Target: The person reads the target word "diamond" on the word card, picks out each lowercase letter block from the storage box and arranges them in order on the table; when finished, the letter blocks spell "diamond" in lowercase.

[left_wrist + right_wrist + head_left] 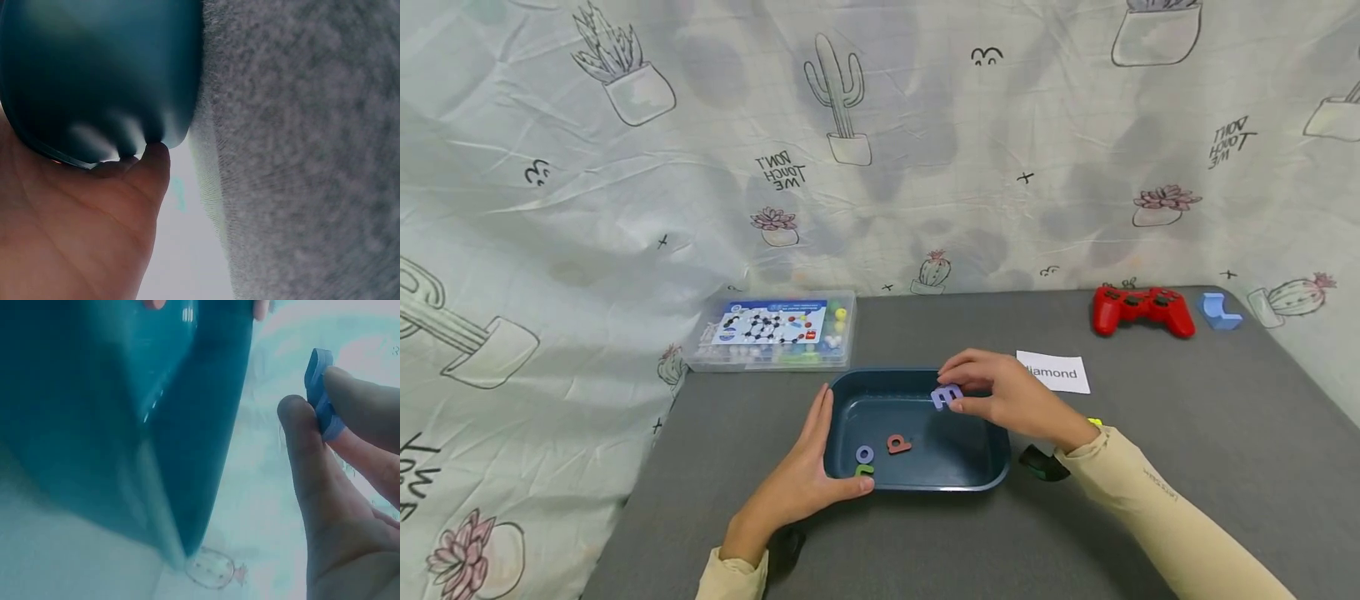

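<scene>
A dark blue rectangular tray [925,486] stands on the grey table. My left hand [808,467] holds its left front corner, thumb over the front rim and fingers along the left side. Above the tray's back right part, my right hand [1011,396] pinches a purple letter m [946,396] between thumb and fingers. The right wrist view shows this letter [322,394] edge-on at the fingertips. Inside the tray lie a red letter [898,444], a bluish-purple letter o [865,454] and a green letter [864,470], partly hidden behind the left thumb.
A white card [1060,372] reading "diamond", its first letter partly covered, lies behind the right hand. A clear plastic box [771,332] stands at the back left. A red game controller [1142,312] and a light blue stand [1219,311] sit at the back right, before a patterned curtain.
</scene>
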Demonstrator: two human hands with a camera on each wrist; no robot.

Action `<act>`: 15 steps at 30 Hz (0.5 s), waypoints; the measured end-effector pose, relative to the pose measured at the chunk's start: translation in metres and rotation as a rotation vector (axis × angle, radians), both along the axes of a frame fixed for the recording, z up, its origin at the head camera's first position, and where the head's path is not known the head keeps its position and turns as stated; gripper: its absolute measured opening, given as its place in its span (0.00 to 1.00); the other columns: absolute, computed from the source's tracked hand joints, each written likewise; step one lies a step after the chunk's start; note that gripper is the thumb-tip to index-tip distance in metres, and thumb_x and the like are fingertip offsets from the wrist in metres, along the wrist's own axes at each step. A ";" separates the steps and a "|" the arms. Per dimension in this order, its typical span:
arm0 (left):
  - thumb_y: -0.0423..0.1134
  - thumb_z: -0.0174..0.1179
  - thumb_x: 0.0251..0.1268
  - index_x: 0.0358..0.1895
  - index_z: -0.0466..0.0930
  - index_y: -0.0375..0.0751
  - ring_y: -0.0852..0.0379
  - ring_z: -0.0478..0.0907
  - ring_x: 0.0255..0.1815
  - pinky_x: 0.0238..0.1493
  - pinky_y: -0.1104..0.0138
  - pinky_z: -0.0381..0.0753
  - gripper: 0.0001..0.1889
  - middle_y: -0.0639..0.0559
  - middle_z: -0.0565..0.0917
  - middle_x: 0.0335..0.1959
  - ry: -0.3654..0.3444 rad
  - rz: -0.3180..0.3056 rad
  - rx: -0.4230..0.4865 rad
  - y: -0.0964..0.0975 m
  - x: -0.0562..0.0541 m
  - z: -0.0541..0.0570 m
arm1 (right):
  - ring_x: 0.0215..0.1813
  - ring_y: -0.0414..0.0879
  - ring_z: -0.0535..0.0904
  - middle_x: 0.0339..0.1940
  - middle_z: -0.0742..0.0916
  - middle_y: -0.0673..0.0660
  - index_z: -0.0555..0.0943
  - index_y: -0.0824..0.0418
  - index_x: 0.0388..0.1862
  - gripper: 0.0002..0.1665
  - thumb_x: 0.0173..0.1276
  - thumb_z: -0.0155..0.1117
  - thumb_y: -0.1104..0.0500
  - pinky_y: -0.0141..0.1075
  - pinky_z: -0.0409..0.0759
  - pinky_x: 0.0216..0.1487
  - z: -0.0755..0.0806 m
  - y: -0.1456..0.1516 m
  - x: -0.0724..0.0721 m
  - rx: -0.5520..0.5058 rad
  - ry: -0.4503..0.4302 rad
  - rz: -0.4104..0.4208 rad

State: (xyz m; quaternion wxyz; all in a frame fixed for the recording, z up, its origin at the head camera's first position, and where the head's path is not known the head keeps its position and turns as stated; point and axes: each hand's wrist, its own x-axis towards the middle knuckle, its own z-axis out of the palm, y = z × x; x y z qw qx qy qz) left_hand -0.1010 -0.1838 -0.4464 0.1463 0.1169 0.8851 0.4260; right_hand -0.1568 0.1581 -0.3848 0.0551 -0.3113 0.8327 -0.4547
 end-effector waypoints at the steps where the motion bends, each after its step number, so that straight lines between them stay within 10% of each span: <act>1: 0.60 0.79 0.58 0.89 0.27 0.51 0.37 0.37 0.88 0.76 0.30 0.52 0.72 0.50 0.28 0.89 -0.002 -0.002 0.002 0.000 0.000 0.000 | 0.55 0.47 0.85 0.59 0.86 0.54 0.90 0.62 0.57 0.17 0.70 0.77 0.67 0.47 0.85 0.60 0.000 0.003 0.001 0.000 -0.013 -0.020; 15: 0.60 0.78 0.58 0.89 0.27 0.51 0.36 0.37 0.88 0.75 0.29 0.52 0.72 0.50 0.28 0.89 -0.004 -0.003 0.001 0.001 -0.001 0.001 | 0.51 0.46 0.86 0.55 0.87 0.55 0.91 0.58 0.51 0.15 0.69 0.77 0.70 0.38 0.87 0.54 -0.007 0.042 0.011 -0.066 -0.004 -0.083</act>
